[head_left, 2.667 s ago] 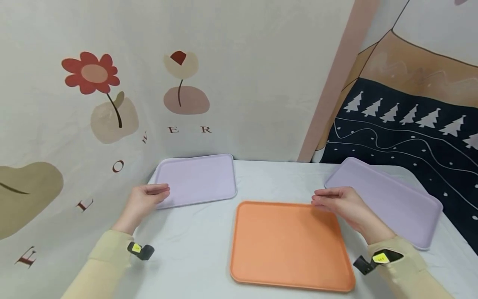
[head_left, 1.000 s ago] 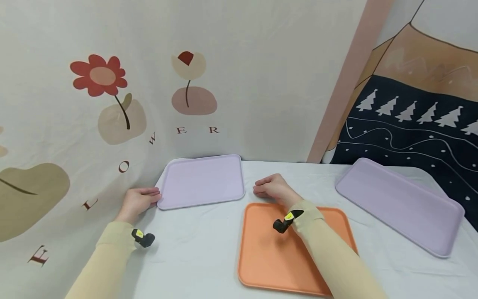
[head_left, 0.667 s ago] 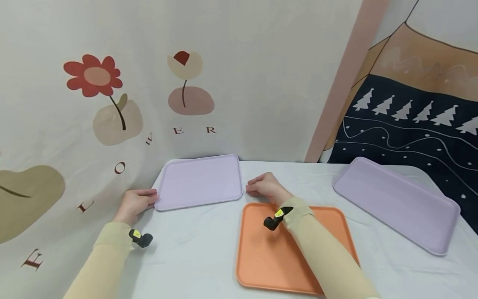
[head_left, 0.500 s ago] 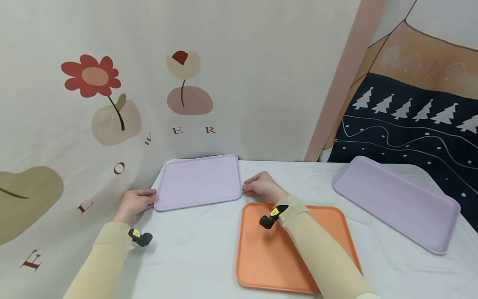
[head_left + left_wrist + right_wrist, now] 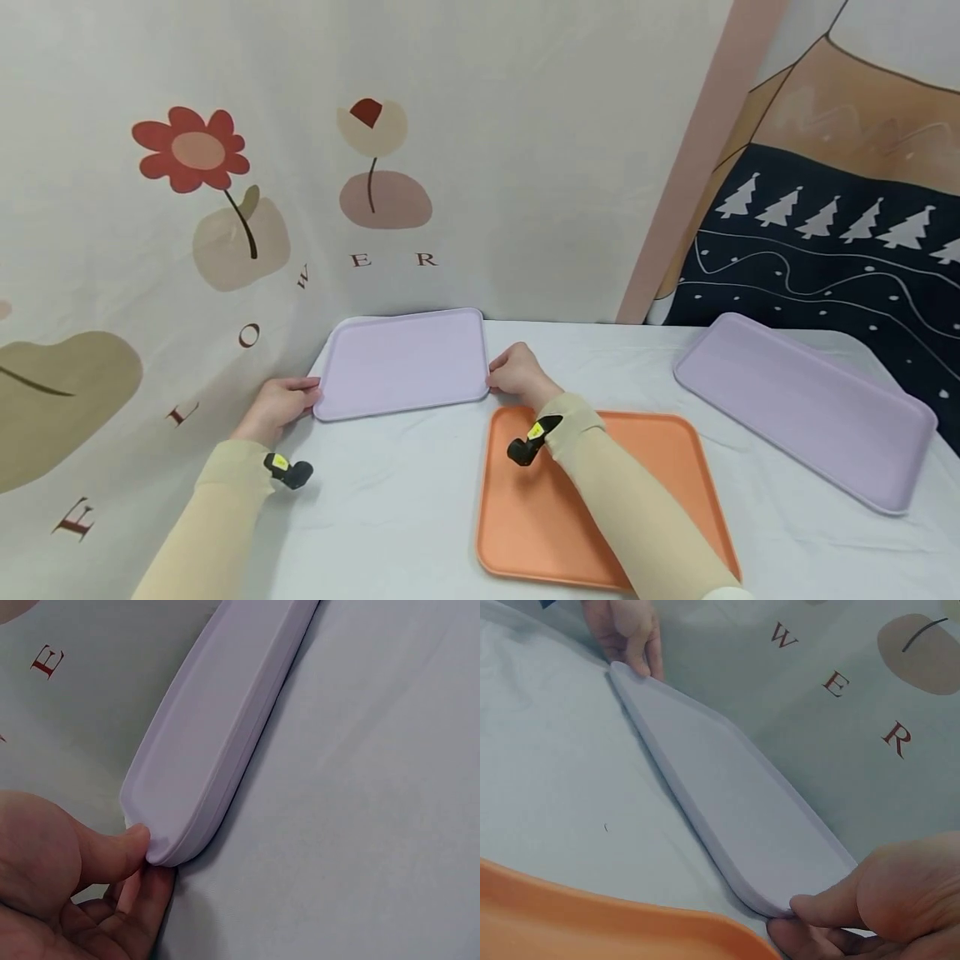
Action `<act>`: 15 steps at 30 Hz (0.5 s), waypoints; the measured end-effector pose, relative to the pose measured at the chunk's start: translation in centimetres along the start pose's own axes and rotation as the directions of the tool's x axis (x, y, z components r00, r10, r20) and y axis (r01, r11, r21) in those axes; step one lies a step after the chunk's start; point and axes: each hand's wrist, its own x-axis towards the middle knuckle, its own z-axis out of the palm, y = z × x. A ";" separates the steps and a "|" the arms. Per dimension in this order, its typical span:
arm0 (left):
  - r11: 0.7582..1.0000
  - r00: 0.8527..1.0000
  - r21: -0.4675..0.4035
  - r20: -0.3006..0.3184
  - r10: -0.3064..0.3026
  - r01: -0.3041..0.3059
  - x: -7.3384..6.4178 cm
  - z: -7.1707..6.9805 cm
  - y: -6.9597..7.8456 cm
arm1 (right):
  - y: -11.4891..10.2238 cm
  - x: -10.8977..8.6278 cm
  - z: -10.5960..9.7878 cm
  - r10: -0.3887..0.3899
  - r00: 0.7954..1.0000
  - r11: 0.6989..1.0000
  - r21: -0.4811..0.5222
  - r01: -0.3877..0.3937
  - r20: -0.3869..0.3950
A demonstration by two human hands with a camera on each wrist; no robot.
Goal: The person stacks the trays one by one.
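Observation:
A lilac rectangular tray [image 5: 405, 362] lies at the back left of the white-covered table, by the wall cloth. Its left end is pinched by my left hand [image 5: 276, 408], thumb on the rim and fingers at the edge below, as the left wrist view shows. At the opposite short end my right hand [image 5: 521, 375] grips the rim, its thumb [image 5: 817, 904] on top and fingertips under the edge. A line runs along the tray's side [image 5: 244, 742]; I cannot tell whether a second tray is stacked beneath.
An orange tray [image 5: 660, 467] lies in front, under my right forearm. Another lilac tray [image 5: 810, 417] sits slanted at the right. Behind the table hangs a pale cloth [image 5: 555, 167] with flowers and letters, beside a dark tree-patterned one [image 5: 810, 275].
My right hand has moved left from over the orange tray's far right corner to the lilac tray's right end and taken hold. My left hand has settled on the left end. The trays look unmoved.

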 end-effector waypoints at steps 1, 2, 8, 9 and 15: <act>1.000 1.000 -0.007 -0.003 -0.002 0.002 0.0 0.0 0.0 | -0.1 -0.1 0.1 0.003 1.000 1.000 -0.001 -0.003 -0.009; 1.000 1.000 -0.016 -0.006 -0.007 0.007 -0.1 0.0 0.0 | -0.2 -0.1 0.2 0.014 1.000 1.000 0.002 -0.014 -0.017; 0.998 1.000 -0.067 -0.004 -0.023 0.023 -0.7 0.0 0.1 | -0.7 -0.9 0.0 0.074 0.997 0.981 0.179 -0.069 -0.017; 0.997 1.000 -0.076 -0.001 -0.027 0.027 -0.8 0.0 0.2 | -0.7 -1.0 -0.2 0.076 0.997 0.974 0.215 -0.072 -0.010; 0.990 0.998 -0.130 0.014 -0.059 0.060 -1.8 -0.3 0.9 | -0.4 -0.9 -0.7 0.070 0.996 0.934 0.348 -0.087 0.060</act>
